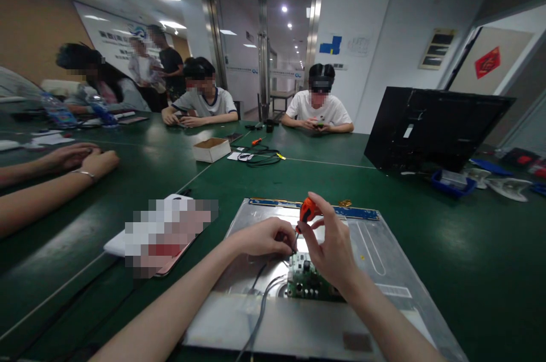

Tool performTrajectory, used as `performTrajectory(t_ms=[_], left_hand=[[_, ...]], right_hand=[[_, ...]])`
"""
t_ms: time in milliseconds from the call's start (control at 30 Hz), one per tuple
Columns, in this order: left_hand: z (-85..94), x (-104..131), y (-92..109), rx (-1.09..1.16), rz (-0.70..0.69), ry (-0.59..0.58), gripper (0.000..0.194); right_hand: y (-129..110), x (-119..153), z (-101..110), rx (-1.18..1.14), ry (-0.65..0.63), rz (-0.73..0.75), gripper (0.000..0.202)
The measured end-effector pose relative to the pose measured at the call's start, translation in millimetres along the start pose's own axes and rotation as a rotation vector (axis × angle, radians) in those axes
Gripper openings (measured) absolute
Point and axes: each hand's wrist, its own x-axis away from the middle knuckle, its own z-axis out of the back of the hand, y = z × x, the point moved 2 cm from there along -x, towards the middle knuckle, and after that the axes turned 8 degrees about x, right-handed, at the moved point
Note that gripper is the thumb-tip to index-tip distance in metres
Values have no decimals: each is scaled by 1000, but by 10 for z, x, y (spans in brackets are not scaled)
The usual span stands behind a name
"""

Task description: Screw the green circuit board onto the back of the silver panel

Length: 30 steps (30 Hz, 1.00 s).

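The metal panel (232, 316) is lying on the tabletop (430, 237), carrying the circuit board (305, 279). My right hand (335, 240) is angling inward, its fingers pinching the orange screwdriver (307, 211); my left hand (273, 237) is curling at the board's edge, fingers drawn close.

Toward the upper middle of the frame, an open white box (212, 150) sits on the green counter (324, 177), with a tangle of black cable (261, 162) and a second orange-handled screwdriver (256, 141) just beside it. At the right stand a large black monitor (435, 126) and, near its base, a blue tray (453, 183); at left center lie a white device (140, 237) and a pink one (187, 237), partly pixelated. Seated people with dark headgear, one in a white shirt (321, 109), line the far edge before glass double doors (243, 55).
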Motion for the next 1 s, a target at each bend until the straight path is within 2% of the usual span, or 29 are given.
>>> performTrajectory(t_ms=[500,667,767,867,933,1000], left_hand=[[6,16,48,-13,-8,7,4],[7,40,24,3,-14,1,14],[72,48,121,-29,-24,73,25],[153,138,357,-143,-15,218,26],[129,329,518,-232,-27,315,27],[-27,658,579,-324,-60,357,29]], right_hand=[[3,3,39,-40,26,-24,54],[-1,-53,132,-65,50,-74,54],[23,-126,268,-73,100,-191,47],[51,-189,488,-162,168,-373,35],[62,-177,706,-280,232,-453,21],[77,-67,981,-340,268,-512,14]])
